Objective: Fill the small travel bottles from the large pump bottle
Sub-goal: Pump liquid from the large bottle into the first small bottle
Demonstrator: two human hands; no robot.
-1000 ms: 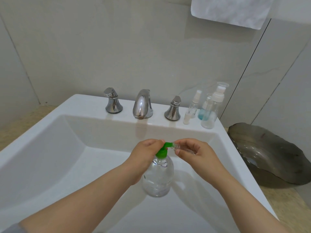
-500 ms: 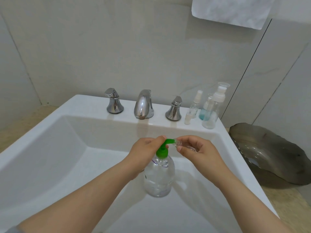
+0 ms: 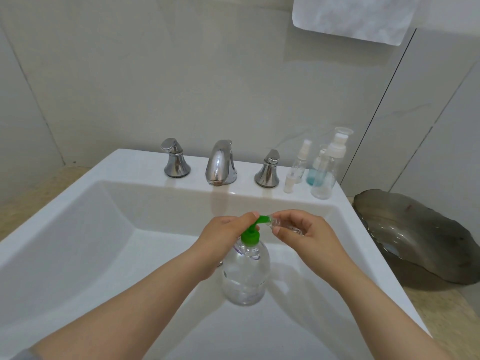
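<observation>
At the centre of the head view, low inside the white sink (image 3: 78, 229), the large pump bottle (image 3: 245, 271) stands upright, clear-bodied and partly filled with clear liquid. Its green pump head (image 3: 253, 229) points its spout toward the right of the frame. From the lower left, the left hand (image 3: 223, 235) reaches in with curled fingers gripping the pump head, one fingertip lying on top of it. From the lower right, the right hand (image 3: 309, 237) pinches a small clear travel bottle (image 3: 281, 224) between thumb and fingers. That bottle is tipped almost onto its side, its open mouth meeting the tip of the green spout. Whether liquid is flowing cannot be told.

Above the hands, on the sink's back ledge, a chrome faucet (image 3: 220, 162) sits between two chrome handles. Right of them, on the same ledge, stands a close cluster: a slim spray bottle (image 3: 300, 162), a bottle holding blue liquid (image 3: 313, 170), a taller clear pump-top bottle (image 3: 327, 172) and a small white cap (image 3: 288, 183) just in front.

At the right edge, a dark wavy-rimmed bowl (image 3: 420, 237) rests on the counter beside the sink. A white towel (image 3: 350, 16) hangs in the upper right corner.
</observation>
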